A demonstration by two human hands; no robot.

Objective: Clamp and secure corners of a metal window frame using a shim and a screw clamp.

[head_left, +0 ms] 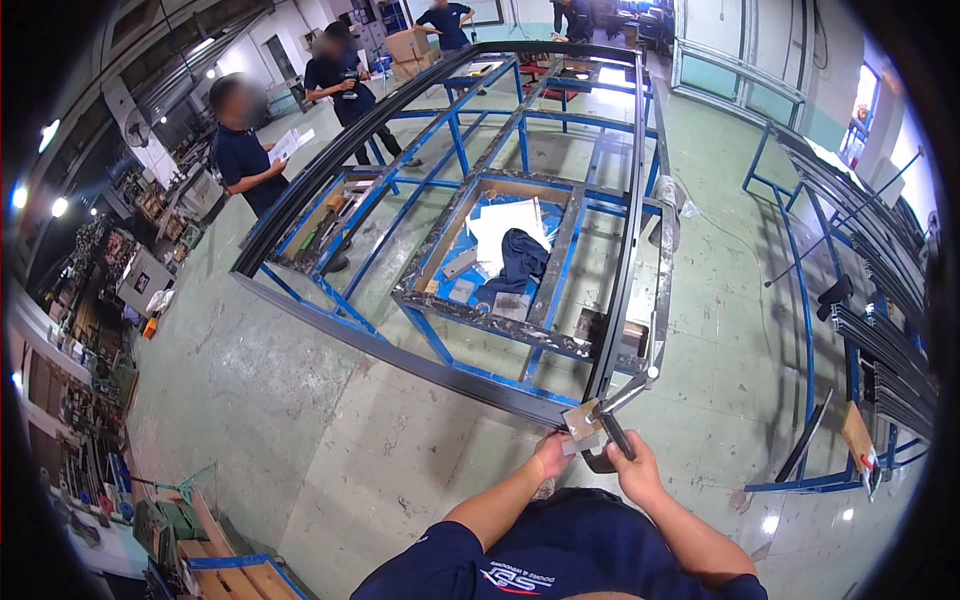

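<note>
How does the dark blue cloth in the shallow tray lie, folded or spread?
Neither: the dark blue cloth lies bunched in the shallow tray, its creases uneven, partly covering the white sheets.

Upside-down white-and-red lettering (512, 578), large characters with a line of smaller ones, stands on the left chest of the wearer's navy shirt (590, 535). Any print on a standing person's paper sheets (289, 146) is unreadable.

A head-worn fisheye camera is looking down and forward over the navy-blue cloth shirt (600, 545), viewing the bare left hand (551, 455) and bare right hand (638, 472) closely while the long, black, rectangular frame (380, 349) is stretching away.
</note>
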